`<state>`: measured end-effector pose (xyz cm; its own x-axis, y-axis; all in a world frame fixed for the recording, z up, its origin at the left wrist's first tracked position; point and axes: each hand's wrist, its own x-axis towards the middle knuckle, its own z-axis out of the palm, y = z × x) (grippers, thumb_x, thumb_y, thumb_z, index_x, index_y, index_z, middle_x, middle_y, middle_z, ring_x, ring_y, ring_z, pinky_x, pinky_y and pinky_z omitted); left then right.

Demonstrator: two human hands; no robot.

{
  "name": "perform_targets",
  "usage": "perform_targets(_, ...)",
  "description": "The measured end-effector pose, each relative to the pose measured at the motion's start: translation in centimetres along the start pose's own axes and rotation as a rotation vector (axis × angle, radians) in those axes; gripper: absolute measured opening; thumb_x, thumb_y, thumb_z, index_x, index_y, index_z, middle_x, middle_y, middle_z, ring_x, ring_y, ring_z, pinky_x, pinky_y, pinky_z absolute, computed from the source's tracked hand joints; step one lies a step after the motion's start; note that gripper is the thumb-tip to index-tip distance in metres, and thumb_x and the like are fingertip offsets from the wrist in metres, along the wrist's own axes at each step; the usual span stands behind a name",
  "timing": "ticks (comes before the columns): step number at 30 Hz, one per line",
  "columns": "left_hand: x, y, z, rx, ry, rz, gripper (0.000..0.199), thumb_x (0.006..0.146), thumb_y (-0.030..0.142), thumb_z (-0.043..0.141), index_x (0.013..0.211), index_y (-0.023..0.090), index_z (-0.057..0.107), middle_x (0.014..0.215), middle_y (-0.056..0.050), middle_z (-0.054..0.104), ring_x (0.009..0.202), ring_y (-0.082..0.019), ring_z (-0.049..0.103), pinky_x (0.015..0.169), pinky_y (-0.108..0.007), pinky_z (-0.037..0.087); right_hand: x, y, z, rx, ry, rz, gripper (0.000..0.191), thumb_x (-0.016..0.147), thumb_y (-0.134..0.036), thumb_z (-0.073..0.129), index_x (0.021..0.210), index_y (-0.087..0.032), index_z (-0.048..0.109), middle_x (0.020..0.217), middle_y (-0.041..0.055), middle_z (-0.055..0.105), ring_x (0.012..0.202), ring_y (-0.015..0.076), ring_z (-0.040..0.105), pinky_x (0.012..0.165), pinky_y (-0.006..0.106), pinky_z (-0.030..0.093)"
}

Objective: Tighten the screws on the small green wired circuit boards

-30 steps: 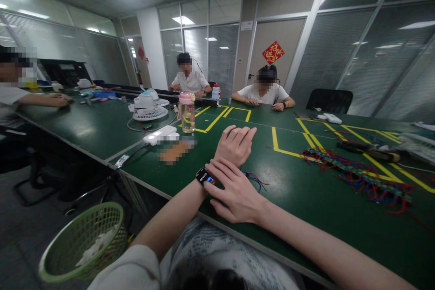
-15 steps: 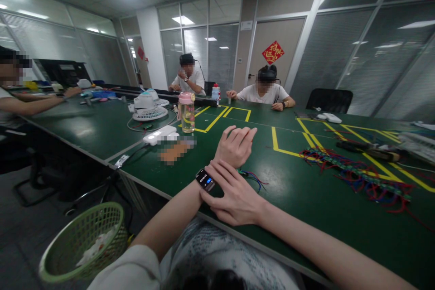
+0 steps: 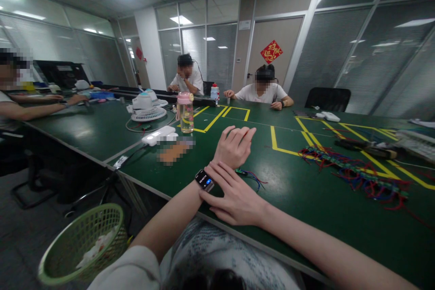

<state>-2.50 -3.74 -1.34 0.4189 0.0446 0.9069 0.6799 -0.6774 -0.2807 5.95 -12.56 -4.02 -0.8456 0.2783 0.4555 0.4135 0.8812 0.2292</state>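
Note:
My left hand point(image 3: 234, 147) is raised just above the green table, palm down, with its fingers loosely bent, a little apart and holding nothing. A smartwatch point(image 3: 204, 180) with a lit dark screen, white digits and a blue button sits on my left wrist. Across that wrist lies my right hand point(image 3: 234, 195); its thumb is at the watch's near edge and its fingers rest by the far edge, with the watch between them. Beyond my right hand, a small green circuit board point(image 3: 242, 172) with red and blue wires lies on the table, partly hidden.
Wired circuit boards point(image 3: 356, 174) lie in a row at right, near yellow tape outlines. A pink-lidded bottle point(image 3: 186, 115), white power strip point(image 3: 159, 136) and white fans point(image 3: 148, 109) stand ahead-left. A green basket point(image 3: 113, 235) is on the floor. Three other people sit around the table.
My hands keep the same pose on the watch, and its digits have changed. The view has shifted slightly. At the far left, another person's hand has moved a little to the right.

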Motion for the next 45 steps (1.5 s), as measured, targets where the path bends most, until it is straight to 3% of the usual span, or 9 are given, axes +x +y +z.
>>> perform_targets(13,0.1,0.0,0.0,-0.013,0.008,-0.027,0.04,0.085,0.019,0.045,0.124,0.012,0.052,0.111,-0.01,0.063,0.101,-0.019,0.056,0.1,-0.037,0.036,-0.3,0.2,0.5,-0.087,0.128,-0.028,0.045,0.082,-0.023,0.053,0.127,-0.023,0.049,0.137,0.0172,0.042,0.13,0.0303,0.034,0.102,0.049,0.036)
perform_targets(16,0.2,0.0,-0.3,-0.027,-0.007,-0.037,0.04,0.085,0.019,0.045,0.124,0.011,0.051,0.111,-0.01,0.062,0.102,-0.019,0.055,0.1,-0.038,0.036,-0.5,0.2,0.7,-0.126,0.229,-0.072,0.037,0.085,-0.023,0.047,0.121,-0.018,0.054,0.124,0.0175,0.054,0.117,0.0261,0.047,0.097,0.043,0.041)
perform_targets(19,0.3,0.1,-0.6,-0.042,-0.039,-0.056,0.04,0.087,0.02,0.043,0.125,0.012,0.051,0.112,-0.011,0.062,0.102,-0.019,0.054,0.1,-0.039,0.036,-0.6,0.0,0.6,-0.159,0.316,-0.109,0.03,0.087,-0.02,0.041,0.109,-0.012,0.06,0.105,0.0151,0.063,0.092,0.0203,0.058,0.084,0.035,0.047)
perform_targets(24,0.3,0.2,-0.7,-0.057,-0.063,-0.074,0.041,0.087,0.02,0.041,0.126,0.013,0.05,0.112,-0.012,0.061,0.103,-0.02,0.054,0.1,-0.04,0.036,-0.7,-0.4,0.6,-0.209,0.335,-0.221,0.025,0.088,-0.017,0.04,0.095,-0.012,0.063,0.081,0.0092,0.066,0.06,0.0144,0.053,0.064,0.031,0.045)
perform_targets(31,0.3,0.2,-0.6,-0.048,-0.055,-0.067,0.04,0.087,0.02,0.043,0.125,0.012,0.05,0.112,-0.011,0.061,0.103,-0.02,0.054,0.1,-0.039,0.036,-0.7,-0.4,1.4,-0.212,0.261,-0.355,0.019,0.084,-0.014,0.047,0.076,-0.013,0.065,0.051,0.0002,0.051,0.047,0.012,0.043,0.046,0.027,0.032)
perform_targets(36,0.3,0.2,-0.7,-0.05,-0.036,-0.065,0.039,0.087,0.02,0.043,0.124,0.011,0.051,0.111,-0.011,0.062,0.102,-0.02,0.054,0.099,-0.039,0.037,-1.7,0.3,1.1,-0.194,0.228,-0.379,0.025,0.088,-0.018,0.044,0.071,-0.014,0.062,0.055,0.002,0.053,0.049,0.0124,0.045,0.05,0.028,0.036)
perform_targets(40,0.3,0.1,-0.7,-0.071,-0.045,-0.082,0.039,0.087,0.02,0.043,0.124,0.012,0.051,0.111,-0.011,0.062,0.104,-0.02,0.054,0.099,-0.039,0.037,-4.5,1.9,0.4,-0.172,0.21,-0.285,0.024,0.088,-0.013,0.04,0.077,-0.015,0.062,0.07,0.0061,0.061,0.06,0.0142,0.052,0.063,0.03,0.044)
perform_targets(45,0.3,0.1,-0.6,-0.107,-0.009,-0.134,0.035,0.087,0.02,0.043,0.119,0.013,0.054,0.108,-0.011,0.062,0.103,-0.021,0.053,0.096,-0.039,0.04,-6.9,4.5,-0.3,-0.043,0.28,0.222,0.023,0.086,-0.016,0.044,0.1,-0.013,0.062,0.088,0.0107,0.065,0.078,0.019,0.057,0.071,0.035,0.046)
